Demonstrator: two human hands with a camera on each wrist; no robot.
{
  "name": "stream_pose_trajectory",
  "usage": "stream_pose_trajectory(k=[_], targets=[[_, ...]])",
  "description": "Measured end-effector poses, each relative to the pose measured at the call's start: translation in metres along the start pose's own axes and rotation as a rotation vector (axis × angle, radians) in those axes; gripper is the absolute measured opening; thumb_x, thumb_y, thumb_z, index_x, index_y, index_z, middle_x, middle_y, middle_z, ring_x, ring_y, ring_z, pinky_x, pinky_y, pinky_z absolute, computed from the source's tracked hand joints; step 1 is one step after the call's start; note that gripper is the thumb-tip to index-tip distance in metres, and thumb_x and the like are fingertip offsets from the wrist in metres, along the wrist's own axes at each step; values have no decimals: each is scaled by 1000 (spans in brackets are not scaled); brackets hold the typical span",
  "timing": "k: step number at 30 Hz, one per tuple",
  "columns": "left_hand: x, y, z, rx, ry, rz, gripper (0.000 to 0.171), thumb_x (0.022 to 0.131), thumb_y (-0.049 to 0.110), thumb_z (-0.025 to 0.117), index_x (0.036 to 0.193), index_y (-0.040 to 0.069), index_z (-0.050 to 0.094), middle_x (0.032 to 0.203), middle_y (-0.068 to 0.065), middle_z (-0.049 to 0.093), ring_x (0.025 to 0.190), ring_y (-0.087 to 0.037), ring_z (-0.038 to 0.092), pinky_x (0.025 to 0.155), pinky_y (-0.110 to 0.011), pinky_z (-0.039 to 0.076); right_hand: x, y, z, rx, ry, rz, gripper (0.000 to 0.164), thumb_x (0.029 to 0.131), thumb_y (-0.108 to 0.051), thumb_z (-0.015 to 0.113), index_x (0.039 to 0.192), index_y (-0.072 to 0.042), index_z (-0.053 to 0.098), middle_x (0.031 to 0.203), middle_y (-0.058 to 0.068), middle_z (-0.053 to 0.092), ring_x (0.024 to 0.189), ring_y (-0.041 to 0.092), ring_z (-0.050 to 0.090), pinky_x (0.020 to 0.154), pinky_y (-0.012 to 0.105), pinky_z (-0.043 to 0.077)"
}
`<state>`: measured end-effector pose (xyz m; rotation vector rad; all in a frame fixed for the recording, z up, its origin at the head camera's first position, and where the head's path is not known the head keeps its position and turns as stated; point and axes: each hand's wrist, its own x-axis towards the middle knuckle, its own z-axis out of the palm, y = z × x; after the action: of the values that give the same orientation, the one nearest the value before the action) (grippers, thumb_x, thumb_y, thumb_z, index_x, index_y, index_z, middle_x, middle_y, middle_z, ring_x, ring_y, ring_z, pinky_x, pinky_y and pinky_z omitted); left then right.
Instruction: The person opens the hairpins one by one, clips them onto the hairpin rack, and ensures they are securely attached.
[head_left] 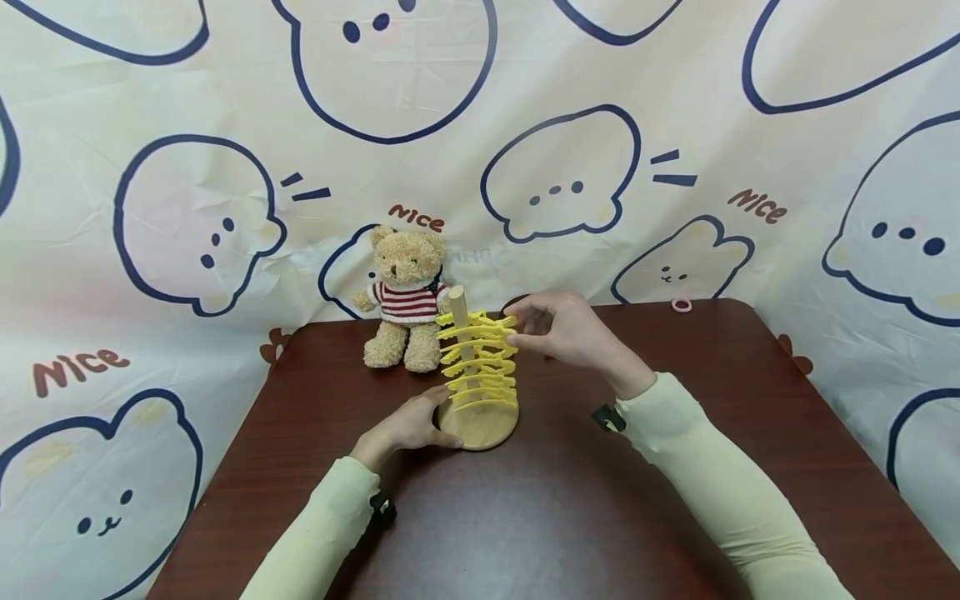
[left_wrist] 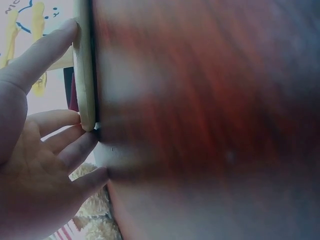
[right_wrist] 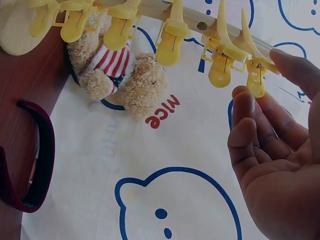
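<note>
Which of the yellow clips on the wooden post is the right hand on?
The topmost yellow clip, nearest the post's tip: the right hand pinches its end between thumb and finger. The clips below it go untouched.

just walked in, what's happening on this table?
A person works at a wooden peg stand on a dark brown table. The left hand steadies the round base, fingers against its rim. The right hand pinches the top yellow clip of a row of yellow clips clamped up the upright peg. A teddy bear in a striped jumper sits behind the stand, and a small pink ring lies at the far edge.
</note>
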<state>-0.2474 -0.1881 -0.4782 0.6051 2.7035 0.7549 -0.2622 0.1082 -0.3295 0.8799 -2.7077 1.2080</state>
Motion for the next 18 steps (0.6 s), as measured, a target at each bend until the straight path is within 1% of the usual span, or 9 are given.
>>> stream_pose_trajectory(k=[4,9,14,18], targets=[[0,-1,0,3,2,7,92,77,41,86,152,10,42,161,-13,35,146,-33,38,116,-48,37,0,0,0,1,-15,19,41,84,-30,81,121,-15,71,97,1,71,80,16,65,69,30,58],[-1,-1,1,8,0,8,92,77,41,85,152,10,41,161,-13,34,146,-33,37,117,-49,36,0,1,0,6,-21,28,40,84,-30,82,120,-16,71,99,5,72,82,18,66,68,31,58],[-2,0,1,7,5,17,92,77,40,86,152,10,42,161,-13,35,146,-33,37,117,-49,36,0,2,0,-5,-27,35,39,83,-31,82,118,-19,72,102,10,73,83,17,65,70,30,58],[-2,0,0,11,12,25,92,77,40,86,152,10,43,160,-14,36,145,-33,38,116,-49,37,-1,3,0,-10,-30,33,39,83,-32,82,119,-20,71,101,6,73,84,16,66,69,31,58]])
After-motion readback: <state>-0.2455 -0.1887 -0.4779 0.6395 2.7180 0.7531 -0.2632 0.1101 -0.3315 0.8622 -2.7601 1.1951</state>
